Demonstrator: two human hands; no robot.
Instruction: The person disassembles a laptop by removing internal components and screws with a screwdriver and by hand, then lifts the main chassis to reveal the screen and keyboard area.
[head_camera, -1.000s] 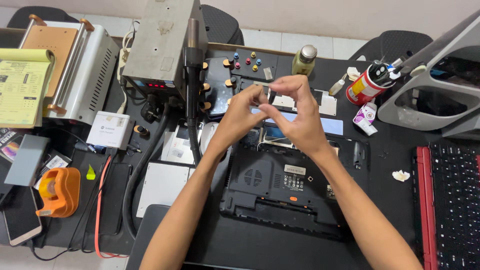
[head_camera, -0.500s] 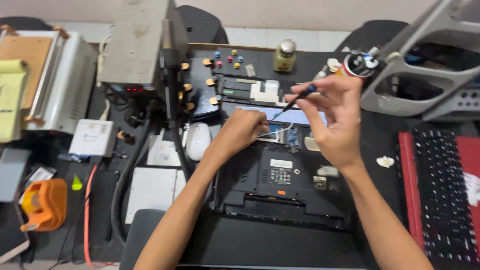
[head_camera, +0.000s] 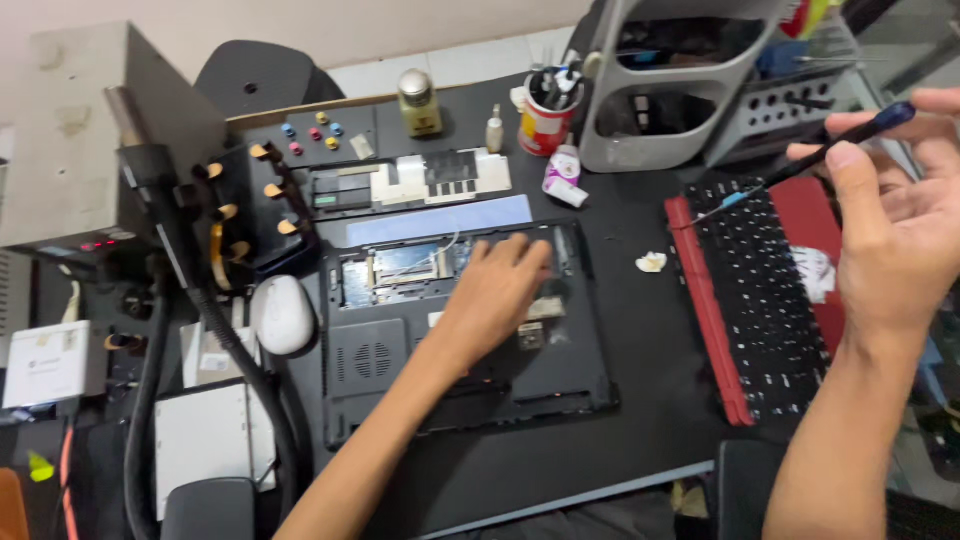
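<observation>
Black plastic of the opened laptop base (head_camera: 460, 350) lies mid-table under the left hand (head_camera: 495, 300), fingers spread flat on it. Keeping that palm firm should stop it sliding. The right hand (head_camera: 895, 225) pinches a slim screwdriver (head_camera: 815, 160) above the red keyboard (head_camera: 770, 290). Its tip is blurred, and the parts beneath the left palm are hidden.

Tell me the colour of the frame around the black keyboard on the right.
Red; the keyboard frame shows best in the head view.

Black laptop base (head_camera: 470, 370), red-framed keyboard (head_camera: 755, 290).
The screwdriver (head_camera: 820, 150) was dark blue; a white mouse (head_camera: 282, 314) lay on the black desk (head_camera: 650, 400).
</observation>
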